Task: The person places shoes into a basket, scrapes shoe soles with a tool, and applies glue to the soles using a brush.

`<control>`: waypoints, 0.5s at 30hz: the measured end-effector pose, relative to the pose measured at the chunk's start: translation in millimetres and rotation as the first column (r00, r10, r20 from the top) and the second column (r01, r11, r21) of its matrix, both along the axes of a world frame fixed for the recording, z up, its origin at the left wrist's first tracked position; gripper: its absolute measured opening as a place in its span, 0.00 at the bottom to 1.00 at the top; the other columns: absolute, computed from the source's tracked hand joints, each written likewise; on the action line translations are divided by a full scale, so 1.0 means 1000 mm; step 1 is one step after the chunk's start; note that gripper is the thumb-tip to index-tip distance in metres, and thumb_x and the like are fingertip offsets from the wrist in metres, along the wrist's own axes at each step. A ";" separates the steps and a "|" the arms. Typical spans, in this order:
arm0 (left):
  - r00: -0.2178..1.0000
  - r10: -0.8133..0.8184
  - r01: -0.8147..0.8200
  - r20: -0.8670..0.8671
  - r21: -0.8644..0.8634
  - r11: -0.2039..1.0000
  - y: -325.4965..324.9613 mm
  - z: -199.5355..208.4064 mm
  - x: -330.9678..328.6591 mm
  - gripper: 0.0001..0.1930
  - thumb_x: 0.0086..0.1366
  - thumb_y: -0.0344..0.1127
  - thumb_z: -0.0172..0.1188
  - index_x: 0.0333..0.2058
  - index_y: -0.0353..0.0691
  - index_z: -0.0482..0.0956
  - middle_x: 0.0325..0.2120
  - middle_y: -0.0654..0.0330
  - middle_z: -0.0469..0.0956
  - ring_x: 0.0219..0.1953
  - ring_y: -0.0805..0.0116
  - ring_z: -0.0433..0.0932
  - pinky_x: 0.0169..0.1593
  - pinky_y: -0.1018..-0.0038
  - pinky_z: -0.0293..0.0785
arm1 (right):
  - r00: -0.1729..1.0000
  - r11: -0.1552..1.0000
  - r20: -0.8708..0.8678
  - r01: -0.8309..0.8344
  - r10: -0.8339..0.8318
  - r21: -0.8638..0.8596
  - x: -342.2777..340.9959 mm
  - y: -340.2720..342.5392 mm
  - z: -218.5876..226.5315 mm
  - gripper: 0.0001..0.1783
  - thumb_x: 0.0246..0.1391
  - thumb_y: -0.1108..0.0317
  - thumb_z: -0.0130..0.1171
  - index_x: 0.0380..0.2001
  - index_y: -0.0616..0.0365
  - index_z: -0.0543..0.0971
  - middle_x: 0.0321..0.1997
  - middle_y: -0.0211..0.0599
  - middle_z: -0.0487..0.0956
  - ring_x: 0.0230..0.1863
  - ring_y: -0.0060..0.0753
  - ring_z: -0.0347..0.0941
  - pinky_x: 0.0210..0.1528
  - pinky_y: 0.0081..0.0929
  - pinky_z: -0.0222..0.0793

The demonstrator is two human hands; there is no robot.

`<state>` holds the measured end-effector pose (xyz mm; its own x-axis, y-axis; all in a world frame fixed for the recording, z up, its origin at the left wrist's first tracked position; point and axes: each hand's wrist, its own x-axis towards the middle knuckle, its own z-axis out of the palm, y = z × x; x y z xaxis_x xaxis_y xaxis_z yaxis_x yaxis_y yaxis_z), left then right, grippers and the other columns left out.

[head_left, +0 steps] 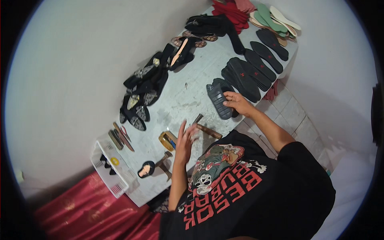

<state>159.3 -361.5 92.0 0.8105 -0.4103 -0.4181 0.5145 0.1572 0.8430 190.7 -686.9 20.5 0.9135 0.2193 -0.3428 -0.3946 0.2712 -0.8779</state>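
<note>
My right hand (238, 103) is closed on the edge of a dark grey, ridged shoe sole (218, 102), thumb and fingers gripping its right side. It is held over the near end of the rows of black soles (243, 79), several of which bear small red marks. My left hand (185, 141) is raised over the near part of the table with its fingers apart and slightly blurred, holding nothing. Close to it lie a hammer (209, 131) with a wooden handle and a yellowish container (166, 141), partly hidden behind the hand.
The white table (176, 94) carries black embellished shoes (146, 72) along its left edge. Red pieces (232, 15) and pale and green insoles (272, 20) lie at the far end. Nearer are a second hammer (162, 164), hand tools (121, 136) and a white plastic basket (109, 168).
</note>
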 end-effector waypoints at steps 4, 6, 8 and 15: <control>0.999 0.048 -0.047 0.003 -0.218 0.975 -0.033 -0.015 0.037 0.40 0.76 0.45 0.53 0.77 0.48 0.40 0.68 0.44 0.64 0.67 0.52 0.69 0.67 0.60 0.66 | 0.981 0.955 -0.030 -0.178 0.190 0.236 -0.020 0.069 0.036 0.15 0.65 0.71 0.62 0.52 0.64 0.77 0.39 0.28 0.83 0.37 0.15 0.78 0.40 0.18 0.73; 0.997 0.074 -0.072 -0.005 -0.296 0.952 -0.042 0.005 0.036 0.41 0.75 0.40 0.53 0.78 0.51 0.39 0.67 0.43 0.65 0.66 0.51 0.71 0.65 0.61 0.69 | 0.932 0.930 -0.061 -0.351 0.358 0.107 -0.032 0.094 0.028 0.10 0.66 0.67 0.63 0.45 0.61 0.80 0.34 0.26 0.82 0.32 0.17 0.77 0.36 0.17 0.71; 0.995 0.073 -0.057 0.075 -0.206 0.977 -0.035 0.022 0.033 0.42 0.74 0.33 0.52 0.78 0.59 0.37 0.64 0.43 0.68 0.62 0.52 0.75 0.61 0.65 0.76 | 0.928 0.929 -0.075 -0.355 0.364 0.108 -0.048 0.117 0.010 0.09 0.66 0.66 0.63 0.43 0.60 0.81 0.34 0.26 0.82 0.32 0.16 0.76 0.36 0.17 0.70; 0.962 -0.148 -0.015 -0.231 -0.581 0.814 0.052 -0.026 0.004 0.36 0.76 0.62 0.44 0.69 0.40 0.62 0.44 0.54 0.81 0.46 0.66 0.82 0.52 0.69 0.80 | 0.725 0.726 0.057 -0.678 0.686 -0.117 -0.049 0.162 0.038 0.17 0.64 0.59 0.65 0.46 0.62 0.82 0.34 0.27 0.81 0.35 0.21 0.73 0.41 0.23 0.70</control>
<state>162.9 -309.2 66.0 0.6710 -0.6885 -0.2752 0.7231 0.5258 0.4479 142.1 -524.5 58.5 0.5555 0.7701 -0.3137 -0.3634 -0.1145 -0.9246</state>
